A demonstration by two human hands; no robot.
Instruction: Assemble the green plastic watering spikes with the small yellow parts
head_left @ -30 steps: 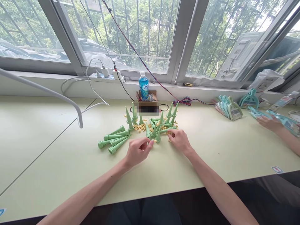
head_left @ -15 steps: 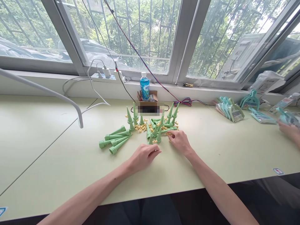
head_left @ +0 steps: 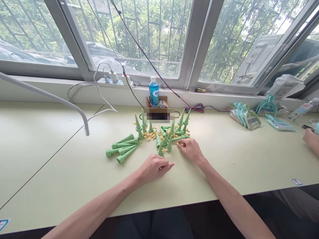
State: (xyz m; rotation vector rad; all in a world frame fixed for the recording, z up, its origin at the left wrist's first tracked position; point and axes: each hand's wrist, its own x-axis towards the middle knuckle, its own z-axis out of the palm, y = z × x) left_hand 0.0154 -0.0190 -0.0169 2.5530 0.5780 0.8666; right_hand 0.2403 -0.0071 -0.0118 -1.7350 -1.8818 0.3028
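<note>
My left hand [head_left: 155,167] rests above the table in front of the green spikes, fingers curled and thumb stretched forward. Whether anything lies inside those fingers is hidden. With finger and thumb closed, my right hand [head_left: 190,150] pinches a small yellow plastic valve [head_left: 177,143] at the right side of the pile. Several green cone-shaped watering spikes stand point up, among them one green spike [head_left: 160,149] just beyond my left hand. Loose yellow valves [head_left: 151,136] lie among them. Several longer green spikes [head_left: 126,149] lie on their sides at the left.
Behind the pile, a blue bottle [head_left: 154,93] stands in a small cardboard box [head_left: 163,101]. Bagged dustpan sets [head_left: 245,116] lie at the right, near another person's hand [head_left: 311,141]. A white curved arm [head_left: 74,108] reaches in from the left over the table [head_left: 62,179].
My left thumb has stretched out to the right, and that hand has shifted slightly. My right hand stays almost still. The other person's hand has moved right, partly out of view.
</note>
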